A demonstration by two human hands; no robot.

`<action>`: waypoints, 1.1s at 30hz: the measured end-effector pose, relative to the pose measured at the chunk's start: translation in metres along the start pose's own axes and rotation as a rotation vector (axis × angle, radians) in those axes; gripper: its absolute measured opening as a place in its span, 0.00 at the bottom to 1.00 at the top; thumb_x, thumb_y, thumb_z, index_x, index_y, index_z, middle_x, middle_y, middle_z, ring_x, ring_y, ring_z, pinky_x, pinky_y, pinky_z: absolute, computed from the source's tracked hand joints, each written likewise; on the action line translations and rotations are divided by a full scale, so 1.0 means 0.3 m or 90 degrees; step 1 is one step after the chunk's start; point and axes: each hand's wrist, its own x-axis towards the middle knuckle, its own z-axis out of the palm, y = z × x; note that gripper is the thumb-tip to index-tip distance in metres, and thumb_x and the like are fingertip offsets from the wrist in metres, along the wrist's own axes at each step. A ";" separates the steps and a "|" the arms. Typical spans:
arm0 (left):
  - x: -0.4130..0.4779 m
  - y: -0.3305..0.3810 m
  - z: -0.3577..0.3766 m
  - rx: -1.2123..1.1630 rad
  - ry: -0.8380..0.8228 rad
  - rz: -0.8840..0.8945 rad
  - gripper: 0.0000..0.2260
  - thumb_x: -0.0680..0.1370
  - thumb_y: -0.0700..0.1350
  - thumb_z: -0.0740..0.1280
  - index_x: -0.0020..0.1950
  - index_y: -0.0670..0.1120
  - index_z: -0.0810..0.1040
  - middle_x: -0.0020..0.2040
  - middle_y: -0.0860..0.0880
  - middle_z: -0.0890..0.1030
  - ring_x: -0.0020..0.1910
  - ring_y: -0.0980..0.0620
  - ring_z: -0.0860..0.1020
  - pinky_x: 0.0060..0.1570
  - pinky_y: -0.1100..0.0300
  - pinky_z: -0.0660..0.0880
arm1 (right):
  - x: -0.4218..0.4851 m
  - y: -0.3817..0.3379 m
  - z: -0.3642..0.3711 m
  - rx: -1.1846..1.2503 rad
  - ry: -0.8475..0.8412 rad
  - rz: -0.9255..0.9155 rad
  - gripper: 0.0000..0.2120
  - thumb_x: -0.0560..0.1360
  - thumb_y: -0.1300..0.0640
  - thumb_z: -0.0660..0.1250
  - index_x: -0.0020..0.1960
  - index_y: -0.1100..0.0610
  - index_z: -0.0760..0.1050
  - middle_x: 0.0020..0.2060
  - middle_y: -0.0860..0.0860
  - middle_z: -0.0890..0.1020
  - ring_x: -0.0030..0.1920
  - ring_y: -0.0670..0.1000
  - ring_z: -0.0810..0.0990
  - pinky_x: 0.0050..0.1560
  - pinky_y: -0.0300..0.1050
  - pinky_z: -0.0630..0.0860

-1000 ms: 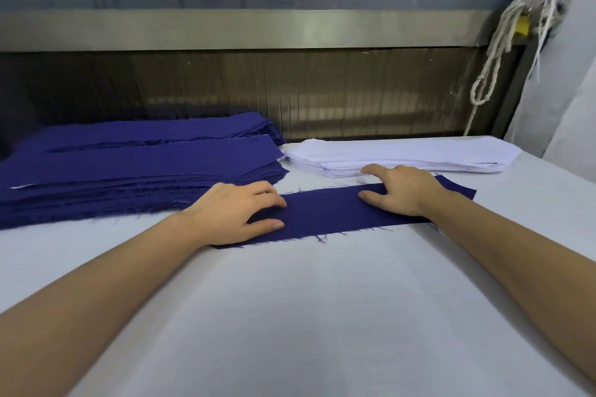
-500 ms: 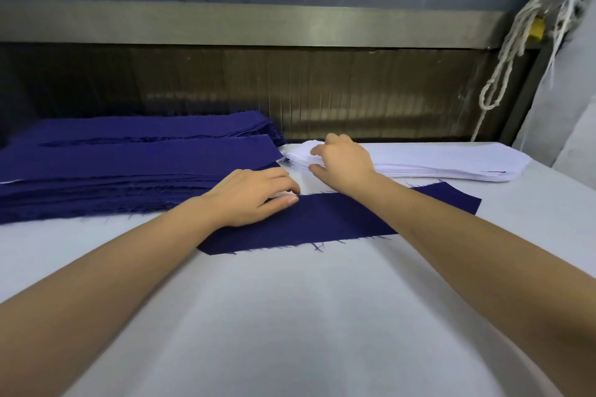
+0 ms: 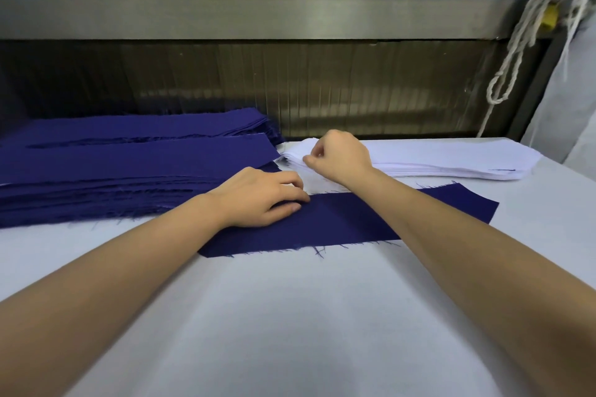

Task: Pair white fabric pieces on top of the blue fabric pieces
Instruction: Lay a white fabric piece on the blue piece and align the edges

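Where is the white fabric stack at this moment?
Head view: the white fabric stack lies far right on the table, behind the single blue strip and right of the blue stacks; the right hand pinches its left end.

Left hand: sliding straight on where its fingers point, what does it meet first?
Probably the right forearm, crossing the blue fabric strip that the left hand rests on; height is unclear.

Lighting: soft, cool and even; your white table cover (image 3: pixel 290 332) reads bright without glare.
Exposure: layer edges in the white fabric pieces (image 3: pixel 451 160) are legible.
Shadows: faint and diffuse under your forearms (image 3: pixel 113 284).
Reflections: dull sheen on the steel rail (image 3: pixel 258 18); streaked highlights on the ribbed panel (image 3: pixel 322 90) beneath.
Dim zone: far left corner.
Distortion: wide-angle bowing; your forearms swell toward the lower corners.
Focus: rope (image 3: pixel 516 51) slightly soft.
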 end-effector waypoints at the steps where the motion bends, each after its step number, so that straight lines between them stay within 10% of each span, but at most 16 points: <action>1: 0.005 0.000 -0.005 0.002 -0.002 0.002 0.16 0.82 0.54 0.53 0.66 0.57 0.72 0.62 0.59 0.72 0.39 0.56 0.72 0.36 0.60 0.68 | 0.000 0.006 0.004 0.001 -0.001 -0.009 0.11 0.71 0.52 0.66 0.44 0.59 0.82 0.42 0.52 0.83 0.45 0.54 0.79 0.39 0.44 0.74; 16: 0.176 -0.045 -0.010 -0.092 0.142 -0.368 0.04 0.78 0.46 0.62 0.50 0.49 0.74 0.47 0.52 0.78 0.51 0.50 0.73 0.38 0.56 0.67 | 0.004 0.047 0.031 0.299 0.048 0.052 0.08 0.71 0.61 0.70 0.35 0.54 0.76 0.35 0.48 0.81 0.36 0.47 0.76 0.38 0.40 0.70; 25: 0.218 -0.090 0.014 -0.140 0.156 -0.417 0.10 0.79 0.46 0.63 0.59 0.52 0.79 0.52 0.48 0.79 0.57 0.47 0.71 0.45 0.55 0.70 | 0.024 0.058 0.050 0.267 0.007 0.057 0.10 0.77 0.63 0.63 0.57 0.60 0.78 0.47 0.52 0.81 0.48 0.52 0.78 0.45 0.39 0.71; 33: 0.230 -0.116 0.001 -0.174 0.223 -0.415 0.09 0.78 0.43 0.65 0.53 0.51 0.83 0.42 0.55 0.71 0.51 0.47 0.75 0.44 0.57 0.67 | 0.022 0.074 0.051 0.310 0.098 0.019 0.04 0.73 0.61 0.68 0.39 0.55 0.77 0.38 0.48 0.79 0.34 0.42 0.72 0.33 0.33 0.64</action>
